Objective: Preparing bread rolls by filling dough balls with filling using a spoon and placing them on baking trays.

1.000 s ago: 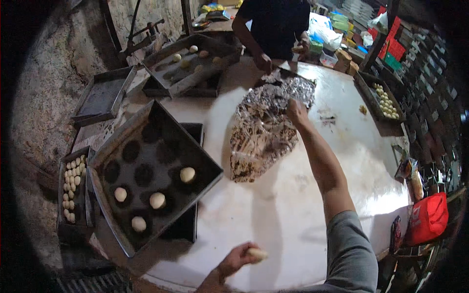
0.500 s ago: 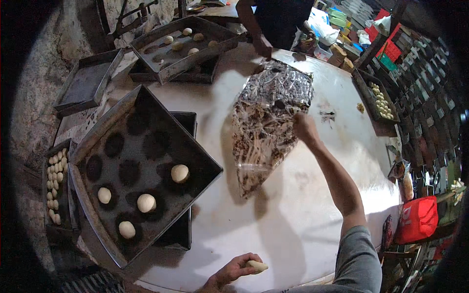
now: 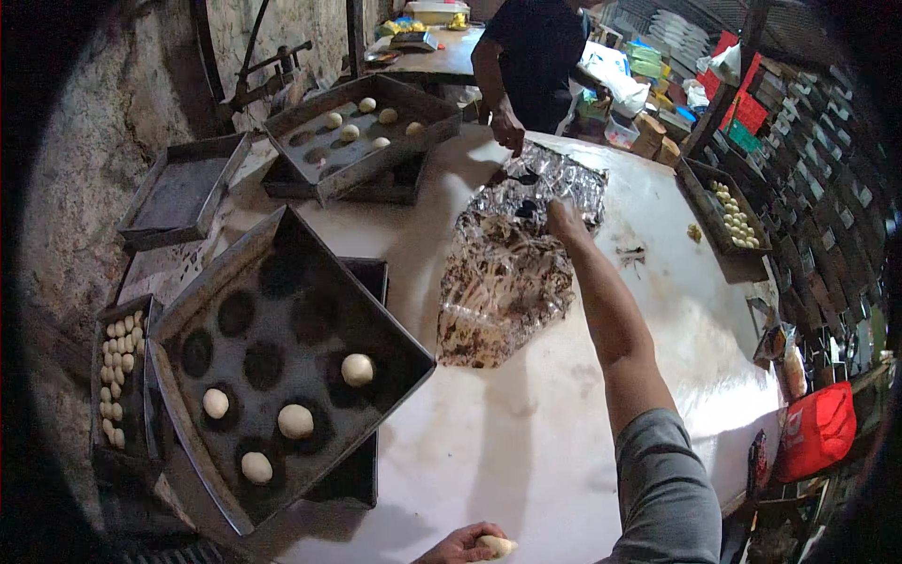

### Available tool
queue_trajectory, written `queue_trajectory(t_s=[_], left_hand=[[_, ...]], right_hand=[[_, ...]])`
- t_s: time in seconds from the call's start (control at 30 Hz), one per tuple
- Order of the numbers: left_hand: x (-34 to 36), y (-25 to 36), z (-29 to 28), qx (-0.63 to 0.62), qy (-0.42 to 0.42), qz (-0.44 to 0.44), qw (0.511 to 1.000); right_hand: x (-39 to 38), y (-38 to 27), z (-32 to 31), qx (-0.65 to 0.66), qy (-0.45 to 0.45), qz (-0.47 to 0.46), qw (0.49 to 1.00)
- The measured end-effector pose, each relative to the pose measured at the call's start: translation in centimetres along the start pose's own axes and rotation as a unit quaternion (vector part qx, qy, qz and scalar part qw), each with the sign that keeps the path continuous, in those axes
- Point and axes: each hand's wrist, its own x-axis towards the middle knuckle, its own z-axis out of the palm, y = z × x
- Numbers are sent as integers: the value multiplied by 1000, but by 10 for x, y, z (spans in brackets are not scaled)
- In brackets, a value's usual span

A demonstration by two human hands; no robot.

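My left hand (image 3: 458, 545) is closed around a small pale piece of dough (image 3: 495, 546) at the table's near edge. Reaching far across the table, my right hand (image 3: 564, 222) is closed over a crumpled clear plastic sheet (image 3: 507, 301) smeared with brown, sticky-looking filling. What its fingers hold, if anything, I cannot make out; a small dark rounded patch (image 3: 527, 209) lies just beside them. Another person's hand (image 3: 507, 132) hangs over the sheet's far end, near a second dark patch (image 3: 528, 178).
At left a large dark metal tray (image 3: 211, 461) carries several dough balls (image 3: 295, 422), resting on another tray. More trays stand behind it: one with dough balls (image 3: 324, 183), one bare (image 3: 183, 188). Trays of small dough pieces sit at far left (image 3: 116, 376) and right (image 3: 733, 211). A red bag (image 3: 817, 432) is at right.
My right hand has moved farther away and left over the sheet. The sheet's near end has flattened onto the table. My left hand still holds the dough. The whole view has shifted.
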Motion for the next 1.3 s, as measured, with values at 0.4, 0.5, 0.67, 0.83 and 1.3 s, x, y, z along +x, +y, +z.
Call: queue_trajectory(t_s=[0.4,0.5,0.67,0.83,1.3], left_hand=[[-14,26,28,40,68,11,997],[-15,21,21,44,65,17,997],[-14,20,16,70,86,55,992],[-8,21,17,55,73,124,988],[5,38,3,36,68,103,992]], right_hand=[[-3,-48,-48,-61,-186,34,980],[19,-49,-44,-80,-189,140,969],[26,-13,11,-72,-42,102,991],[18,-26,19,30,-55,141,988],[46,-33,23,-52,-40,162,985]])
